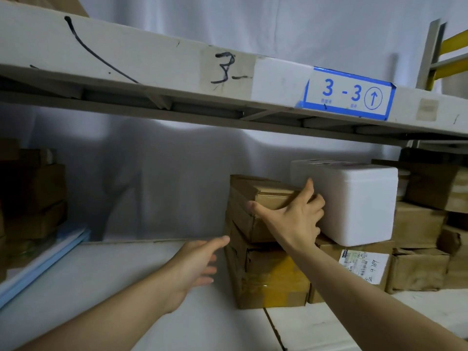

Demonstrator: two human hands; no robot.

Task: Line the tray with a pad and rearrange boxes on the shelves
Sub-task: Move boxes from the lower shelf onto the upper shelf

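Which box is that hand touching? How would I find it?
Look under the shelf beam with the blue 3-3 label, at the pile of boxes on the right. The right hand rests on the top cardboard box of the left stack. It is brown, right beside the only white foam box.

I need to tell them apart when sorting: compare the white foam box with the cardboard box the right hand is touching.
The white foam box is plain white and taller; the top cardboard box is brown, flatter and creased. The foam box sits further right, the cardboard box tops the left stack. The right hand spreads across both. Both rest on other cardboard boxes.
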